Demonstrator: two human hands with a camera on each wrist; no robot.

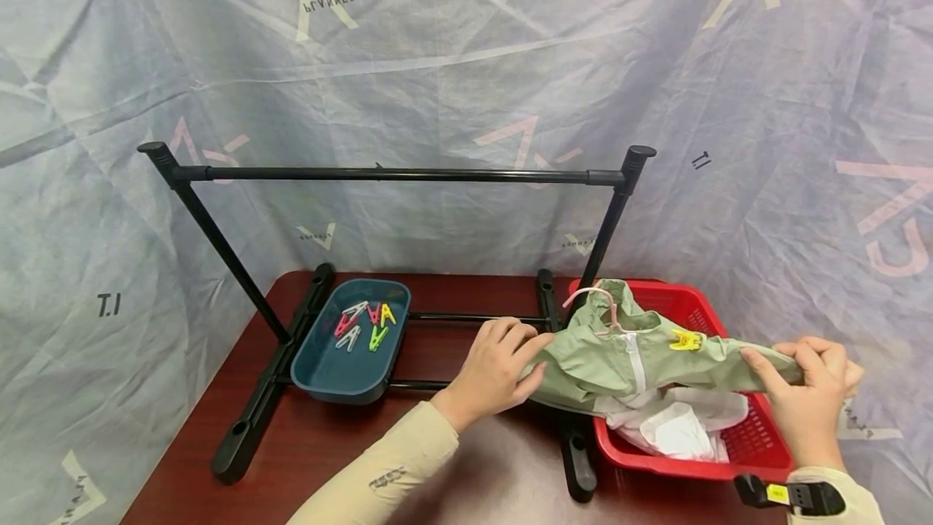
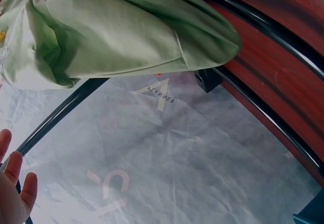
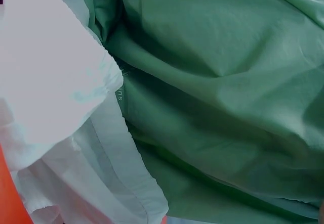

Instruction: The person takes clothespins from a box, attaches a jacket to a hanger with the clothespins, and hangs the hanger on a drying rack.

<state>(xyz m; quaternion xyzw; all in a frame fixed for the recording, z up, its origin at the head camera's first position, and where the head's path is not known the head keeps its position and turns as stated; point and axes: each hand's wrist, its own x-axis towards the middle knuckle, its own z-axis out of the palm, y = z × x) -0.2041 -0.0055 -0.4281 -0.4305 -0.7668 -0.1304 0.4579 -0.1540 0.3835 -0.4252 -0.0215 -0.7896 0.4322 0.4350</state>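
Note:
A light green zip jacket [image 1: 583,363] is spread above the red basket, with a pink hanger [image 1: 583,292] showing at its collar. Thumb and fingers of my right hand [image 1: 816,387] pinch the sleeve end on the right. At the jacket's other side is my left hand [image 1: 492,367], its fingers and thumb spread apart. In the left wrist view the fingers [image 2: 20,188] stand off the green cloth. A yellow clothespin [image 1: 685,339] sits on the jacket's shoulder near the right sleeve. The right wrist view is mostly filled by jacket cloth [image 3: 217,92].
The red basket [image 1: 758,436] holds white cloth [image 1: 681,428] under the jacket. A black rack with a crossbar [image 1: 437,175] stands on the brown table [image 1: 466,460]. Between its feet on the left is a blue tray [image 1: 342,389] with several coloured clothespins [image 1: 375,314].

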